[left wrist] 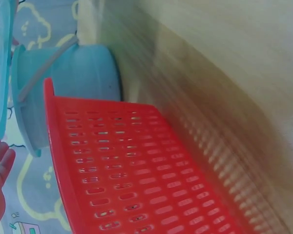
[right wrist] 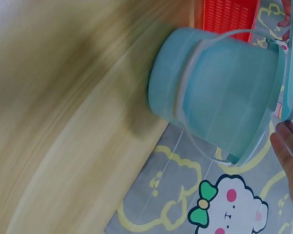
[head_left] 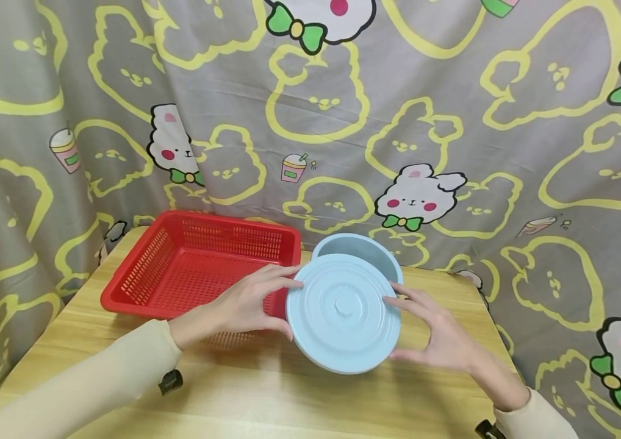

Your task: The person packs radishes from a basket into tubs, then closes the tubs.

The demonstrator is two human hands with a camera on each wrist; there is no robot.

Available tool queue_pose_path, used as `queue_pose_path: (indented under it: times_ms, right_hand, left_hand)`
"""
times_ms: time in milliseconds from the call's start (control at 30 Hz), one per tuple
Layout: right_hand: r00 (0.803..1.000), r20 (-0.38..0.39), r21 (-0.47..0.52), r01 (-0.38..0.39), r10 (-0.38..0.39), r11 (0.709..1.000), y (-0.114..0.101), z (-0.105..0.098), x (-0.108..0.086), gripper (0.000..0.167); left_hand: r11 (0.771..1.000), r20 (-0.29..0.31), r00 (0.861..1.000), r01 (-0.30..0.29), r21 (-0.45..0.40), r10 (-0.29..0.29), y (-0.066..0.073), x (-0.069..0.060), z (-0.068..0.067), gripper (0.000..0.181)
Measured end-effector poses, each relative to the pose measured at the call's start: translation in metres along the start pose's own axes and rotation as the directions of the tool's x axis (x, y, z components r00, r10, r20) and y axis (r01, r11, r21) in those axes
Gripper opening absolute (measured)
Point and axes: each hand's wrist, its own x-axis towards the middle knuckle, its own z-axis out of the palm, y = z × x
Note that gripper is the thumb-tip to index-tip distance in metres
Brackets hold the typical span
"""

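Note:
A light blue round bucket lid (head_left: 343, 314) is held tilted in the air, its ridged top towards the head camera. My left hand (head_left: 252, 302) holds its left edge, fingertips over the rim and thumb lower down. On the opposite edge my right hand (head_left: 439, 329) holds it in the same way, fingers above and thumb below. Just behind the lid stands a light blue bucket (head_left: 357, 244), open at the top and partly hidden by the lid. In the right wrist view the bucket (right wrist: 224, 92) shows a pale carrying handle (right wrist: 185, 83) hanging against its side.
A red slotted plastic basket (head_left: 195, 268) stands left of the bucket, behind my left forearm. All of it rests on a light wooden table (head_left: 266, 396). A grey curtain (head_left: 338, 116) with yellow cartoon outlines hangs behind the table and at its sides.

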Motion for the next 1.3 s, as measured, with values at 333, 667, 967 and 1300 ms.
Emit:
queue_pose_path:
  times_ms: [333, 667, 967, 1300]
  right_hand:
    - [0.999, -0.025, 0.014, -0.024, 0.024, 1.0, 0.019, -0.005, 0.013, 0.094]
    - [0.998, -0.017, 0.058, -0.066, 0.067, 0.996, 0.039, -0.006, 0.02, 0.087]
    - [0.989, 0.032, 0.023, -0.147, 0.146, 0.989, 0.05, -0.007, 0.023, 0.087]
    - [0.978, 0.055, 0.03, -0.205, 0.203, 0.978, 0.061, -0.005, 0.028, 0.085]
  left_hand:
    - [1.0, -0.019, 1.0, 0.025, -0.005, -0.025, -0.009, 0.02, 0.002, 0.074]
    - [0.984, 0.131, 0.977, 0.173, -0.043, -0.166, -0.018, 0.043, 0.004, 0.071]
    - [0.984, 0.166, 0.971, 0.177, -0.021, -0.171, -0.027, 0.06, 0.011, 0.066]
    - [0.972, 0.203, 0.954, 0.232, -0.032, -0.221, -0.035, 0.07, 0.015, 0.063]
